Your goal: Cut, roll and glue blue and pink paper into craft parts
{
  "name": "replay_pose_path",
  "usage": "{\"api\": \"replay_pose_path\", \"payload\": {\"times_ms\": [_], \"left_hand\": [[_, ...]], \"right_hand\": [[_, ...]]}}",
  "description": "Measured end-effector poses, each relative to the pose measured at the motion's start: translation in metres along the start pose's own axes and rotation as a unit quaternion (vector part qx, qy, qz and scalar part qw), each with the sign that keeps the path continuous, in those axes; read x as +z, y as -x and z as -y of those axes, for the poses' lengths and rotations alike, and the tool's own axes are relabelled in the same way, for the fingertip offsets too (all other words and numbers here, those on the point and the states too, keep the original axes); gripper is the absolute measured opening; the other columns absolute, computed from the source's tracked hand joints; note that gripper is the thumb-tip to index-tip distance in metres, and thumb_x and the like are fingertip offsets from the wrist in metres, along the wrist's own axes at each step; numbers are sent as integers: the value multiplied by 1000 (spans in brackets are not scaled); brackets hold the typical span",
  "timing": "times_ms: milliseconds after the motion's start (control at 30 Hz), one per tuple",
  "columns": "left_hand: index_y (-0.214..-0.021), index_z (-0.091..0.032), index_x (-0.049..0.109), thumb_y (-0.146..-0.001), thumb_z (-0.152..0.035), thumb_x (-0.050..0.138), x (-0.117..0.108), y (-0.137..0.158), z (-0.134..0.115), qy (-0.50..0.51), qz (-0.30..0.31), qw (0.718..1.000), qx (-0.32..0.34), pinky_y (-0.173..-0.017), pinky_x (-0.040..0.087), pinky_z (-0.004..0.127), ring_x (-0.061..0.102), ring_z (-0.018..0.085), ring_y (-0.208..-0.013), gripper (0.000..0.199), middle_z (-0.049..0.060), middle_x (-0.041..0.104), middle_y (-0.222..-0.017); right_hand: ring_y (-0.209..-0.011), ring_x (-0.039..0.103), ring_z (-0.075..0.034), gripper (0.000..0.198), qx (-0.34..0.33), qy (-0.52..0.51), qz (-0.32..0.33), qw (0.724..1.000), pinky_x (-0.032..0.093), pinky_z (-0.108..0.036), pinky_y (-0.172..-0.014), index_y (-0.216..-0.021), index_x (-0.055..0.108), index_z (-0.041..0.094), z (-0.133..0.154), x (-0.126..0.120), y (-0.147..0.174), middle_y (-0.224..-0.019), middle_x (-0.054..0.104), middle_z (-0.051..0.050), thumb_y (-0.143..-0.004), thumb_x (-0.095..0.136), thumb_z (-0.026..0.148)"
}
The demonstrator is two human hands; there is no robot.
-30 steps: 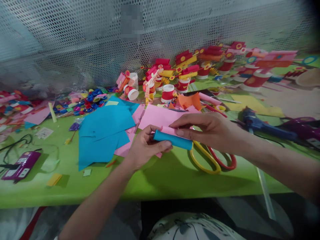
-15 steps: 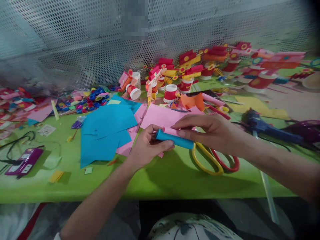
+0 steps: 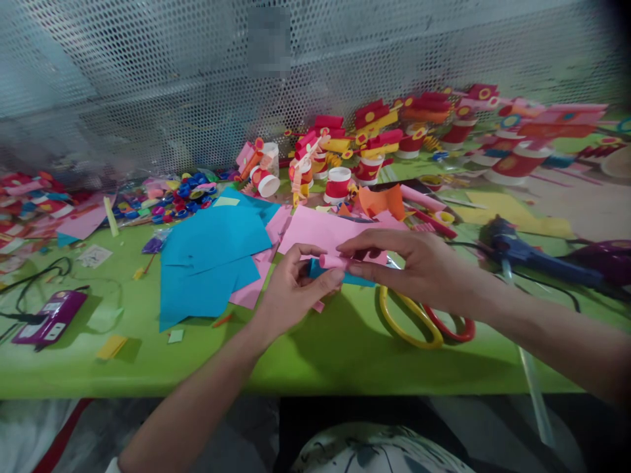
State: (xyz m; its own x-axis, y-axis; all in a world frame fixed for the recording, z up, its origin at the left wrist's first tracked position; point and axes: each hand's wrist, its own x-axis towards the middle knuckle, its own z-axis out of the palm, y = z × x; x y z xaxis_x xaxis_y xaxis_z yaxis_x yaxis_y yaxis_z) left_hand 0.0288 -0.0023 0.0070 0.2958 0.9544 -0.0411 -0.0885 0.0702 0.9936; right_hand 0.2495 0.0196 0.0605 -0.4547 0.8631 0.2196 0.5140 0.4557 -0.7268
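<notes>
My left hand (image 3: 300, 286) is closed around the left end of a blue paper tube (image 3: 362, 278), its thumb along the near side. Against the tube lies a thin pink paper roll (image 3: 332, 261), which now shows in front of it. My right hand (image 3: 421, 269) pinches the pink roll from the right, thumb below and fingers above; its fingers hide the roll's far end. Beneath the right hand, scissors with one yellow handle loop (image 3: 419, 343) and one red loop rest on the green table, blades hidden.
Blue paper sheets (image 3: 197, 289) and a pink sheet (image 3: 315, 230) lie beyond my hands. A blue glue gun (image 3: 537, 253) with its cord is at right. Red paper cup models (image 3: 338, 187) stand along the mesh wall. A purple power strip (image 3: 52, 318) sits at left.
The blue tube has turned and dropped partly behind the fingers, while the pink roll has come round to the front. Both hands stay in nearly the same place.
</notes>
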Motion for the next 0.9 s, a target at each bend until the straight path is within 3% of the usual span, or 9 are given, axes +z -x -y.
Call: {"api": "replay_pose_path", "payload": {"times_ms": [233,633,900], "left_hand": [[-118,-23,55,-84,-52,82,0,0,2,-11,-9,1000,3,-55,65,24,80,25,-91,52,3,71,-99],[-120,-25,55,-85,-51,81,0,0,3,-17,-8,1000,24,-50,62,23,78,21,-80,50,-2,65,-85],[-119,-27,56,-87,-50,79,1,-1,5,-1,-4,1000,23,-50,61,21,80,23,-85,46,-1,68,-90]], "right_hand": [[-92,72,-22,35,3,43,0,999,56,-37,-79,-115,78,31,-5,3,-1,-108,80,-2,-92,68,55],[-88,72,-20,30,-16,42,-6,999,56,-34,-76,-111,79,30,-3,4,-2,-103,81,-1,-92,70,52],[-91,72,-21,31,-18,36,-17,999,55,-34,-77,-110,79,30,-5,6,-3,-104,81,-2,-93,70,53]]}}
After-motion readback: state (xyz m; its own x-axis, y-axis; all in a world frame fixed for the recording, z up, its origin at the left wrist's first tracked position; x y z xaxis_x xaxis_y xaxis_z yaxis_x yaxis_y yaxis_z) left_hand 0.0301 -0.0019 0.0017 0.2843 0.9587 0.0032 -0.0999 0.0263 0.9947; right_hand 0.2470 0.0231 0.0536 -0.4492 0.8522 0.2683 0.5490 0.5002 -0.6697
